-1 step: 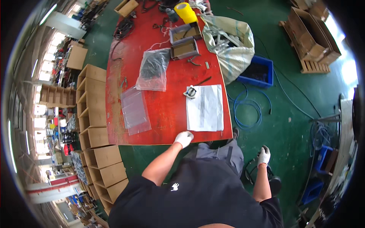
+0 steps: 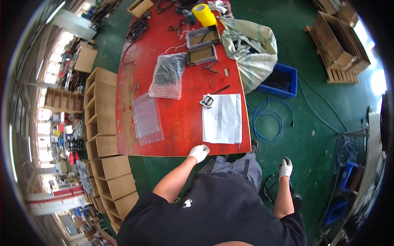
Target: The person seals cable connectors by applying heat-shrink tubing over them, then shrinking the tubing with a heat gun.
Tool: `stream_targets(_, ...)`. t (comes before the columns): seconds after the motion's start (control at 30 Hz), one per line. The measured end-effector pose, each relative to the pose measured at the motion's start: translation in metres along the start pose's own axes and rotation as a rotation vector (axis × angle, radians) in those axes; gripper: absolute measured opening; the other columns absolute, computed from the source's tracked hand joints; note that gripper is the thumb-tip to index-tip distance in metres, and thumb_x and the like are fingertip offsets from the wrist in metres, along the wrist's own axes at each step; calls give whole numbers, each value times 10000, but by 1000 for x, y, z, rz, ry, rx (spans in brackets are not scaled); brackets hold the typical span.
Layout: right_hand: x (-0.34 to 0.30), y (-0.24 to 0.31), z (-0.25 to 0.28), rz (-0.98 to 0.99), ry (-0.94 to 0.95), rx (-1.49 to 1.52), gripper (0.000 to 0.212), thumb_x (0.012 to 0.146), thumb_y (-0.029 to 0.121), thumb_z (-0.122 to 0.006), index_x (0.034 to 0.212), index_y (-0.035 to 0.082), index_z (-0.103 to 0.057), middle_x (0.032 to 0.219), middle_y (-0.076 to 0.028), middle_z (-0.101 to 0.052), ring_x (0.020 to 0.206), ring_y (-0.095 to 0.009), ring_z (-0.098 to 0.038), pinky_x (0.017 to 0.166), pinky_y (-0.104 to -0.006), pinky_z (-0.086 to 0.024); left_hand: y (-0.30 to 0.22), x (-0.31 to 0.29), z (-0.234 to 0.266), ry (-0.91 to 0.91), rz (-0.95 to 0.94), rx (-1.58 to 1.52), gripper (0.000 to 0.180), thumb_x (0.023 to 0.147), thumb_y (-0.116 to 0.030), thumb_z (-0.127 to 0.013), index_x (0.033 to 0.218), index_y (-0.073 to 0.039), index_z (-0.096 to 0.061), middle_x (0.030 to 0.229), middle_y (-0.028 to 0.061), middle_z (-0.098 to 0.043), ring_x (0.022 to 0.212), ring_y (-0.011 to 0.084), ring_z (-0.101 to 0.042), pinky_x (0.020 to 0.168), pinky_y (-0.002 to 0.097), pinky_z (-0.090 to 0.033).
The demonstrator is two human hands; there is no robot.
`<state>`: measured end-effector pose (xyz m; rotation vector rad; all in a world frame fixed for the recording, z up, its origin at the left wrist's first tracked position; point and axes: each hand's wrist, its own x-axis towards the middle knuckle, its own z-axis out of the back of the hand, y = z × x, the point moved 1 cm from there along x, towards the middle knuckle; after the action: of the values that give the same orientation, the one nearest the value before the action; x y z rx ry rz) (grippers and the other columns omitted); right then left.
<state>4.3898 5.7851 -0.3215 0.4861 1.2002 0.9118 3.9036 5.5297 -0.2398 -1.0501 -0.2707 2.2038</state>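
Note:
My left hand (image 2: pixel 199 153), in a white glove, is at the front edge of the red table (image 2: pixel 184 127). Its fingers bend inward, and their tips are hard to make out. Just beyond it lie white paper sheets (image 2: pixel 222 123), with a small coiled black cable (image 2: pixel 208 101) on a white piece at their upper left corner. Clear plastic bags (image 2: pixel 147 121) lie flat to the left; farther back, a clear bag (image 2: pixel 168 76) contains dark items. Over the floor at my right side hangs my right hand (image 2: pixel 285 167), gloved with grey fingertips. Its fingers are loosely bent and apart, with nothing visible in them.
Two grey bins (image 2: pixel 202 55), pliers (image 2: pixel 212 67) and a yellow roll (image 2: pixel 204 15) are farther back on the table. A woven sack (image 2: pixel 260 65) of metal parts, a blue crate (image 2: pixel 293 82) and blue hose (image 2: pixel 255 119) occupy the right side. Cardboard compartments (image 2: pixel 104 106) line the left.
The view has shifted slightly, so the table and its things sit a little lower and farther right. Both hands keep nearly the same pose.

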Motion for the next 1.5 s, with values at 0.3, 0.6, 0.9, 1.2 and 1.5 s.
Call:
stream_targets(0.3,48,129,-143,393,237,-226,328,1022,174,-623,1287,-5,-694,1210,-135,-752,1056,-213,-703,950,-321,-524,69,-109,-30,-207,117,-191,333,970,-360,-625,1098,-85,-763,1119,202,-744,1088,398,-697,931,472,-554)
stream_targets(0.6,-204,144,-441,600,839,-439,446,985,205,-681,1393,31,-649,990,-111,-751,797,-176,-681,753,-323,-552,343,-258,-134,-486,431,-627,386,968,-370,-636,1148,-58,-778,1163,210,-752,1140,380,-708,980,424,-551)
stream_targets(0.9,-288,270,-593,434,494,238,678,996,182,-683,1605,177,-387,810,-95,-696,589,-190,-649,521,-355,-535,621,-384,-41,-620,637,-869,320,988,-254,-671,1110,30,-756,994,151,-770,899,230,-713,821,363,-558)
stream_targets(1.2,-392,255,-778,577,400,306,430,1009,193,-651,1416,68,-588,766,-54,-654,573,-146,-595,502,-315,-469,840,-362,165,-686,544,-852,274,1020,-252,-677,1106,-1,-746,886,60,-721,730,155,-653,671,319,-532)
stream_targets(1.5,-681,57,-1094,366,707,-24,357,984,151,-641,1312,15,-675,936,-56,-715,674,-114,-618,604,-295,-509,1035,-488,235,-468,913,-756,350,989,-251,-655,1170,37,-734,1068,211,-782,1047,292,-750,918,386,-564)
